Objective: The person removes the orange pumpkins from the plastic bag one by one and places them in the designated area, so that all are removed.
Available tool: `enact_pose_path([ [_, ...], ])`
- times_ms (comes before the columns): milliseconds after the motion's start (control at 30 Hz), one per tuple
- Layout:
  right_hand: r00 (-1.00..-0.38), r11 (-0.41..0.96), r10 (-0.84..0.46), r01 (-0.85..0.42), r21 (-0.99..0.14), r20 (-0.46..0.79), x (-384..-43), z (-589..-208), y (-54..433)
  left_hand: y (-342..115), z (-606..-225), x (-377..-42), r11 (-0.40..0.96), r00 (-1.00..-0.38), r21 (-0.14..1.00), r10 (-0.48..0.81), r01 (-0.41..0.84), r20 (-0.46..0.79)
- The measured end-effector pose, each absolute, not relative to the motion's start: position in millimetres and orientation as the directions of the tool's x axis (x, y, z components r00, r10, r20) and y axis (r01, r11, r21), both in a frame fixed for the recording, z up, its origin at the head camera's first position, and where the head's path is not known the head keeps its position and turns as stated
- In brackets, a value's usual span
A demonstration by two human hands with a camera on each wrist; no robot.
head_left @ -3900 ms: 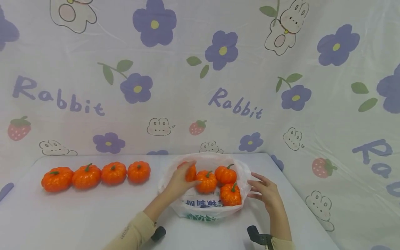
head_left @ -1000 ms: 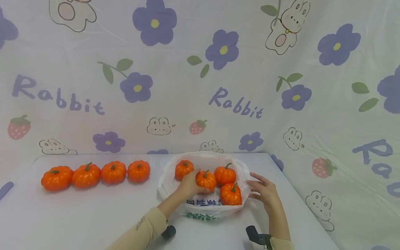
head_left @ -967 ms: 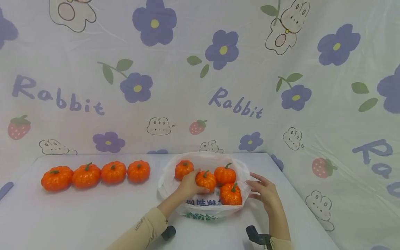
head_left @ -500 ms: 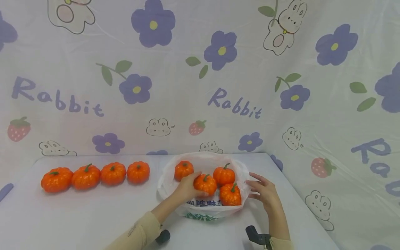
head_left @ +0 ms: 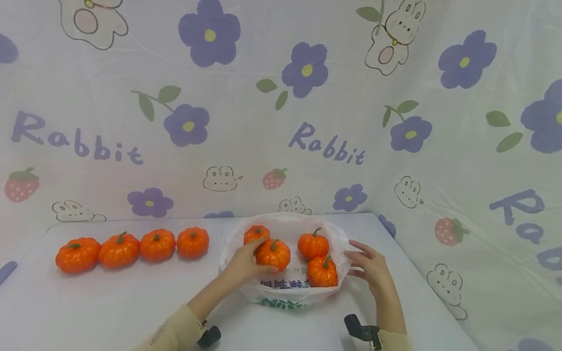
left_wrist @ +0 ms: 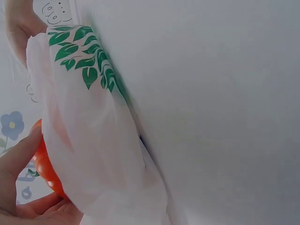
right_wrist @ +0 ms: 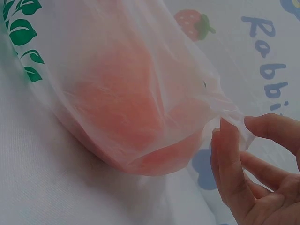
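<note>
A white plastic bag (head_left: 246, 292) with green leaf print stands wide-mouthed on the table, several small orange pumpkins inside. My left hand (head_left: 240, 265) reaches over its near left rim and grips one pumpkin (head_left: 275, 257) between thumb and fingers. That pumpkin partly covers another pumpkin (head_left: 254, 233) behind it. On the bag's right side lie two more, a rear pumpkin (head_left: 313, 246) and a front pumpkin (head_left: 322, 275). My right hand (head_left: 374, 268) holds the bag's right edge; in the right wrist view, thumb and fingers pinch the thin plastic (right_wrist: 234, 119).
Left of the bag, several orange pumpkins (head_left: 118, 251) sit in a row along the back of the white table (head_left: 110, 312). A patterned curtain (head_left: 246, 126) hangs behind and to the right. Dark wrist devices (head_left: 362, 329) are strapped to both forearms.
Earlier my left hand was at the bag's left pumpkin; it let go and took the middle one. Since then it has moved that pumpkin left, beside the first. The right hand keeps its place.
</note>
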State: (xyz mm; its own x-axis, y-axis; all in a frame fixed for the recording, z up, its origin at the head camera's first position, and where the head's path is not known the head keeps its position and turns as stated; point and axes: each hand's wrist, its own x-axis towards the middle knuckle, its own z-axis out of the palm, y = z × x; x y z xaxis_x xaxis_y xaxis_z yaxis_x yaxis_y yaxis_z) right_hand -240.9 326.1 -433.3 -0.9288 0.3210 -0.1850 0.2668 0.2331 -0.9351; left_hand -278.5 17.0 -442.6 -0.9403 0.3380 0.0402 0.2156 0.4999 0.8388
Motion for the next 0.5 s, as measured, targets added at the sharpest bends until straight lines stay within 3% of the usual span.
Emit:
enact_pose_path([
  [500, -0.927, 0.233, 0.330, 0.262, -0.937, -0.177, -240.9, -437.7, 325.3, -20.2, -428.3, -269.8, 0.489, -0.947, 0.836, 0.305, 0.247, 0.101],
])
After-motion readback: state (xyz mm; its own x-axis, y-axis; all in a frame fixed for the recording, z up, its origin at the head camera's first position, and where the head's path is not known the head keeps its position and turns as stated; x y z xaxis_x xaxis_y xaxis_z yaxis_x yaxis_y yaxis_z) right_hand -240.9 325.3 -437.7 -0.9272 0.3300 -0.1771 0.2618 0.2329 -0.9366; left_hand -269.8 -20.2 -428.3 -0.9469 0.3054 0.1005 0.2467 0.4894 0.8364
